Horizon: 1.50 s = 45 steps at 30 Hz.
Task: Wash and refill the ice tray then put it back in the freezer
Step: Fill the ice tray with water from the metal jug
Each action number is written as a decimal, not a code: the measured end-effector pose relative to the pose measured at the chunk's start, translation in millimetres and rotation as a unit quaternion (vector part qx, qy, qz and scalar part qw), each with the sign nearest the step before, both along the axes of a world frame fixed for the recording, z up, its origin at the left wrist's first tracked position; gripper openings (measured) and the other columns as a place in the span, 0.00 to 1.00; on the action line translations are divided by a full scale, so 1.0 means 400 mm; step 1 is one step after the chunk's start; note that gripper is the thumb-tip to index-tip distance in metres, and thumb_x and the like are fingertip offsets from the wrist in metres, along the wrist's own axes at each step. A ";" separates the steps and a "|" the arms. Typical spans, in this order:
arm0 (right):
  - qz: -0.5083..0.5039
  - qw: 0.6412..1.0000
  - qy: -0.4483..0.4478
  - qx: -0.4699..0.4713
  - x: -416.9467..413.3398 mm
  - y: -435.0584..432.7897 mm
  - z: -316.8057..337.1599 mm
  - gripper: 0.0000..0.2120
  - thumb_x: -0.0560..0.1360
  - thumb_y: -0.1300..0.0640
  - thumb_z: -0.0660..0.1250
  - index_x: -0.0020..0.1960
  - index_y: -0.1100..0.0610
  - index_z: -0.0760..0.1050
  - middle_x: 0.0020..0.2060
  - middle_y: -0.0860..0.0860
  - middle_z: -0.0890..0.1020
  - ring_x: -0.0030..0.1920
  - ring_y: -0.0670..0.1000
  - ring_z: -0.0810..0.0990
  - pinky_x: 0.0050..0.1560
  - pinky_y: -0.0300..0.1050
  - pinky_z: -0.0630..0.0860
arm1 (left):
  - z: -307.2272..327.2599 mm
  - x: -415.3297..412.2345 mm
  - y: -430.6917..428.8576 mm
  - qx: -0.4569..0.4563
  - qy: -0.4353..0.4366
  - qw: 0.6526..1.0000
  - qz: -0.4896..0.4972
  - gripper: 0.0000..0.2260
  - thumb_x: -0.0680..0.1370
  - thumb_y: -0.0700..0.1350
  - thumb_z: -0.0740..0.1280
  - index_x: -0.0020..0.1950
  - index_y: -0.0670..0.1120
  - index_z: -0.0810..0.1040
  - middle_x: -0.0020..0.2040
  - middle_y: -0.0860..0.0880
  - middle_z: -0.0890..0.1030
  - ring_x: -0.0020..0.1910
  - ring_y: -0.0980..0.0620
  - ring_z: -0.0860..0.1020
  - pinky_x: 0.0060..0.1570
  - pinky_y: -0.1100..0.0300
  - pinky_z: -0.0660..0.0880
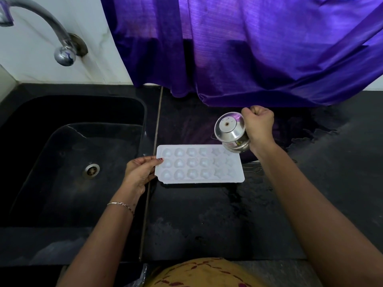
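Centrally placed: ice tray (200,165), white plastic, rectangular with rounded corners, three rows of six moulded cells, some domed, some star-shaped. Flat on black stone tabletop (207,224), just right of its sink-side edge. Long axis left to right, parallel to the front edge. Left short end pinched by left grip (139,172), thumb on top. Above the tray's far right corner: small steel pot (232,133), polished, round-bodied, tilted, clamped in right grip (259,125). Wet sheen on tabletop right of tray. Beside it: black sink (62,112).

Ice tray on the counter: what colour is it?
The ice tray is plain white; the head view shows it best.
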State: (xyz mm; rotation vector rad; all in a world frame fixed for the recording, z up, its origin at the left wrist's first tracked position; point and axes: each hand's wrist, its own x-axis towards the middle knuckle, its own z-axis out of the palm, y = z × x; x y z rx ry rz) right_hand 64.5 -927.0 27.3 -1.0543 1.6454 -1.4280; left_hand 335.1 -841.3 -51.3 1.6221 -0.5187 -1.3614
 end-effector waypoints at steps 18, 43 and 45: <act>0.048 0.992 0.113 -0.027 0.026 -0.002 0.005 0.20 0.69 0.64 0.65 0.26 0.53 0.58 0.23 0.47 0.61 0.27 0.47 0.60 0.33 0.45 0.63 | 0.002 -0.001 0.001 0.004 -0.002 1.000 0.000 0.11 0.70 0.37 0.75 0.51 0.38 0.81 0.45 0.42 0.85 0.39 0.49 0.83 0.32 0.62 0.78; 0.008 0.998 -0.052 0.043 0.032 -0.002 0.006 0.17 0.71 0.66 0.64 0.28 0.54 0.62 0.25 0.50 0.64 0.27 0.46 0.63 0.30 0.38 0.67 | 0.016 -0.008 0.005 0.000 0.004 1.000 0.006 0.09 0.70 0.36 0.74 0.49 0.38 0.81 0.44 0.42 0.84 0.33 0.53 0.83 0.29 0.64 0.77; 0.018 0.998 -0.045 0.039 0.045 -0.005 0.007 0.18 0.71 0.66 0.64 0.28 0.54 0.62 0.25 0.49 0.64 0.26 0.45 0.63 0.29 0.37 0.68 | 0.017 -0.008 0.007 -0.001 0.005 1.000 0.007 0.09 0.70 0.36 0.75 0.48 0.38 0.81 0.44 0.42 0.84 0.33 0.53 0.83 0.29 0.64 0.77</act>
